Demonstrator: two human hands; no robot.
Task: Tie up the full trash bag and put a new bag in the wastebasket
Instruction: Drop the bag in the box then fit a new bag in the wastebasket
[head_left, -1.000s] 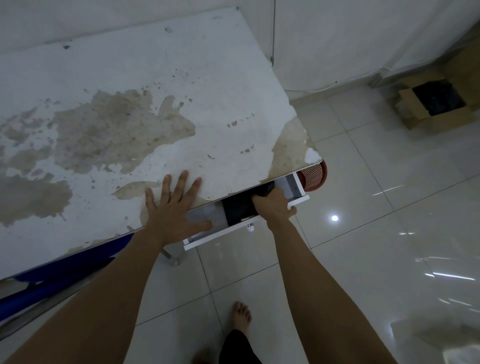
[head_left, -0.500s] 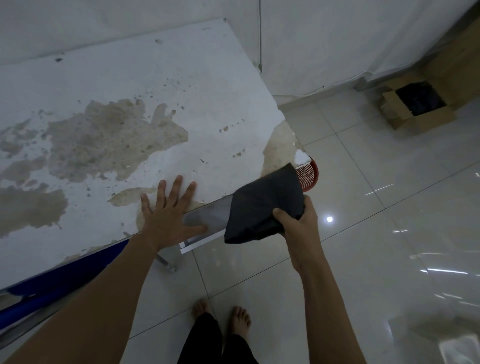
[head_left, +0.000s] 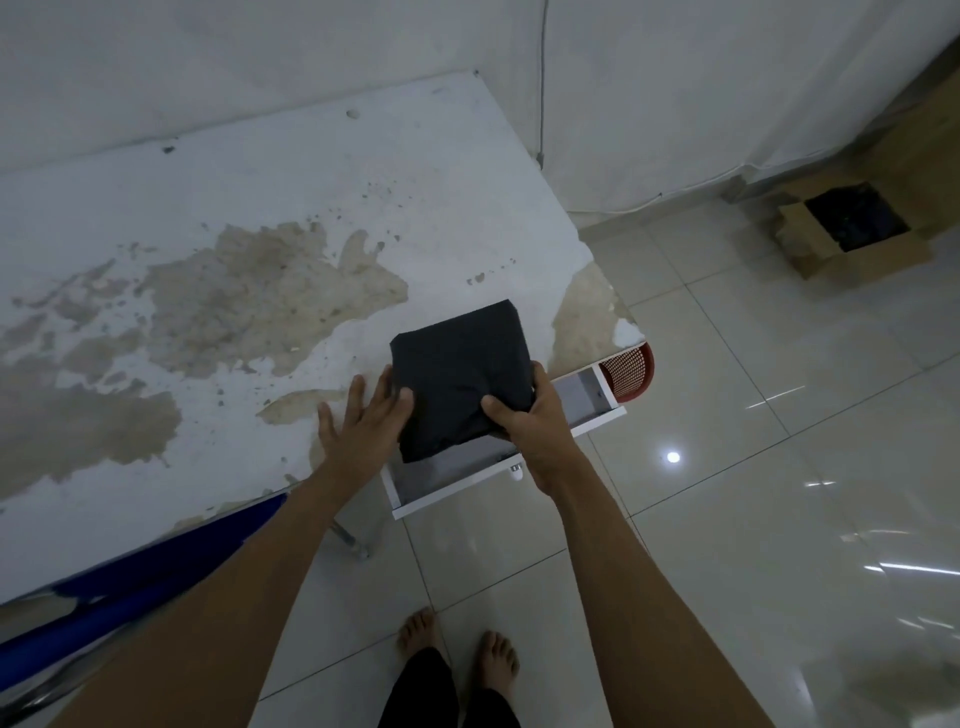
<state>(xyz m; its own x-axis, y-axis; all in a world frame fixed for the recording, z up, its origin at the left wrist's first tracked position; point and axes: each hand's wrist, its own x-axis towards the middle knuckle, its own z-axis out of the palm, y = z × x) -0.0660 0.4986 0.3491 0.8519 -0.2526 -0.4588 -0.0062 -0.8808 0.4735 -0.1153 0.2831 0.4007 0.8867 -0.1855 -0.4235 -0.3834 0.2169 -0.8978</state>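
Now that the folded black bag (head_left: 460, 376) is out of the drawer (head_left: 587, 400) and up over the counter (head_left: 260, 208) edge, my right hand (head_left: 524, 415) pinches its near right corner, thumb on top, fingers under. A second ago that grip was down inside the drawer; half a second ago the bag hung off the counter's side. My left hand (head_left: 363, 421) was flat on the counter, now its thumb and forefinger touch the bag's left edge, other fingers spread, not clamped. Judgement: new liner fetched, next is unfolding it; drawer left open. The full trash bag isn't in view, so can't tell if it's tied. Red wastebasket (head_left: 631, 371) peeks out past the counter corner, just beyond the drawer. Count: one folded bag, one drawer, one red wastebasket, one cardboard box (head_left: 852, 244) far right on floor, two hands.
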